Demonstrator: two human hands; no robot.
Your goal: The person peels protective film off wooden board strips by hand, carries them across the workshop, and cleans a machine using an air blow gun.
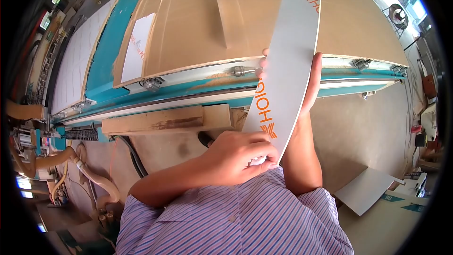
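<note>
A long pale grey board (288, 52) with orange lettering slants away from my chest across the head view. My right hand (314, 85) supports it from below, the thumb along its right edge and fingertips showing at its left edge; the palm is hidden under the board. At the board's near end, my left hand (240, 156) is closed around a small white object (257, 160), with the fingers against the board's corner. Most of that object is hidden by the fingers, so its kind is unclear.
Beyond the board lies a large brown panel (188, 33) on a teal machine bed (106, 56), with a narrow strip on top. Metal clamps (153, 84) line its front edge. Wooden boards (165, 119) sit below it. Hoses (101, 182) stand left; a grey panel (368, 189) leans at lower right.
</note>
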